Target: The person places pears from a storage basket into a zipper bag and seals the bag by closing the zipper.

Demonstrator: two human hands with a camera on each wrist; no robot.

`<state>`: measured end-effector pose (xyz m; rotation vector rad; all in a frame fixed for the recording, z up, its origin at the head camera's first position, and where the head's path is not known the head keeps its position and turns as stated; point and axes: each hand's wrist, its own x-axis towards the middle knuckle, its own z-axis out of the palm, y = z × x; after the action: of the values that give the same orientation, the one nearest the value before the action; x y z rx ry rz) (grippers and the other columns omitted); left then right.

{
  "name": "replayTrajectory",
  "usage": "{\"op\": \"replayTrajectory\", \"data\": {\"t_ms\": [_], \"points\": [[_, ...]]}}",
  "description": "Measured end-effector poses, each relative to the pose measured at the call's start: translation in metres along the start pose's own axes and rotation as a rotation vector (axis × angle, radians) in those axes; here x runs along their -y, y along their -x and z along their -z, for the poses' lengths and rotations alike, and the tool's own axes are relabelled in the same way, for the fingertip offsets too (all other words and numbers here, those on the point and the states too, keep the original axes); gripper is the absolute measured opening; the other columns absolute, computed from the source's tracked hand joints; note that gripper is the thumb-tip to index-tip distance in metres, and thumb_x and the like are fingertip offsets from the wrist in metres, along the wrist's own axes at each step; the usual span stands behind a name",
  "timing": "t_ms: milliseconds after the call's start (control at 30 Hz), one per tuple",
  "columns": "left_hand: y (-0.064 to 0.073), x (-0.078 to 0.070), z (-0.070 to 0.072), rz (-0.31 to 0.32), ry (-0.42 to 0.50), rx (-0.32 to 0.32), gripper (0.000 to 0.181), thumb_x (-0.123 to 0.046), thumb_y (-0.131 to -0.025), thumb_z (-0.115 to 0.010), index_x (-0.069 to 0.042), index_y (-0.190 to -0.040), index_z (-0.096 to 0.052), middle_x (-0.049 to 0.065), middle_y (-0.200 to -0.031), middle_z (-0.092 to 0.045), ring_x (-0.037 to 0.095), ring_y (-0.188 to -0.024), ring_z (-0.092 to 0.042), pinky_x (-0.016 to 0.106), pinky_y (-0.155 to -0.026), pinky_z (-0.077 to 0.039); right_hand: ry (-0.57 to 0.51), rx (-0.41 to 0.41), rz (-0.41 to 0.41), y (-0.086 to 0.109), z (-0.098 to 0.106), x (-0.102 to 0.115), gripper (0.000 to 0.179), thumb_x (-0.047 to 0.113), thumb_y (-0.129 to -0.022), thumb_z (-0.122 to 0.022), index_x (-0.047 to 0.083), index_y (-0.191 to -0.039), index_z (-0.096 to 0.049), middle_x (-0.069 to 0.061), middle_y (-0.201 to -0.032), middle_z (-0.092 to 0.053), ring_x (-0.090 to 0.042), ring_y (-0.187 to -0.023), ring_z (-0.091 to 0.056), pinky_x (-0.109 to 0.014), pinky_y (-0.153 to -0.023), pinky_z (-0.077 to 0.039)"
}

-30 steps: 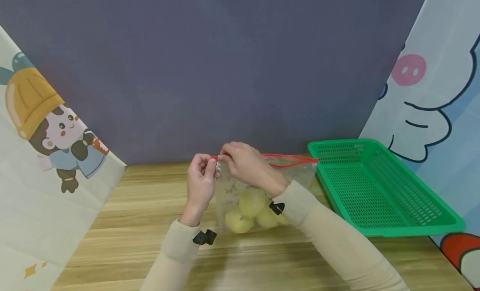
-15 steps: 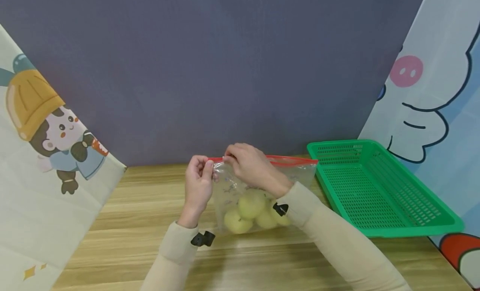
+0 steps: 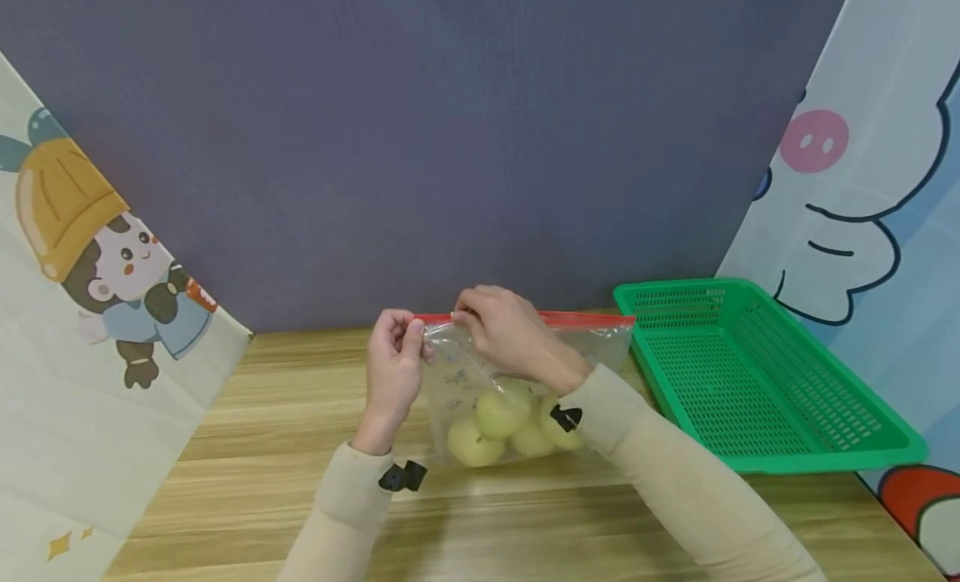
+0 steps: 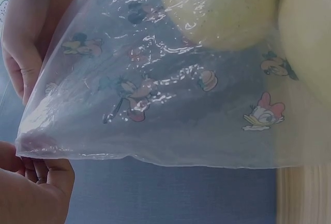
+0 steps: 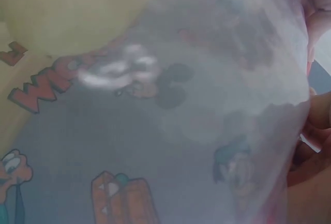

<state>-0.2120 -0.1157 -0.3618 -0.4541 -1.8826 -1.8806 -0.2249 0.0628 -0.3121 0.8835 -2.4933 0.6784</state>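
Note:
A clear zip-top bag with a red zip strip stands on the table, its mouth up. Several round yellow-green fruits lie in its lower part. My left hand pinches the bag's top left corner between thumb and fingers. Just right of it, my right hand pinches the red strip with the thumb and curled fingers. In the left wrist view the bag bears small cartoon prints, and speckled fruit shows through it. The bag fills most of the right wrist view and partly veils the fingers there.
A green plastic basket with slotted sides stands right of the bag. The wood-grain table ends at a dark back panel. Side panels with cartoon prints stand left and right.
My right hand has slid a little to the right along the red strip, while the left hand has shifted slightly left. The gap in the strip on the right has narrowed to a flat line.

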Motion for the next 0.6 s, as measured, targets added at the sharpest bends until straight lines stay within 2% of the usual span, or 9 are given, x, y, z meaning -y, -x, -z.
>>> {"op": "replayTrajectory", "data": {"t_ms": [600], "points": [[-0.001, 0.003, 0.0, -0.007, -0.006, -0.001, 0.008, -0.001, -0.105, -0.052, 0.006, -0.1, -0.051, 0.009, -0.08, -0.053, 0.012, -0.066, -0.056, 0.021, -0.057, -0.054, -0.023, -0.031, 0.016, 0.006, 0.003, -0.011, 0.011, 0.018, -0.102, -0.064, 0.012, -0.095, -0.071, 0.003, -0.084, -0.063, -0.009, -0.068, -0.054, -0.027, -0.057, -0.048]]}}
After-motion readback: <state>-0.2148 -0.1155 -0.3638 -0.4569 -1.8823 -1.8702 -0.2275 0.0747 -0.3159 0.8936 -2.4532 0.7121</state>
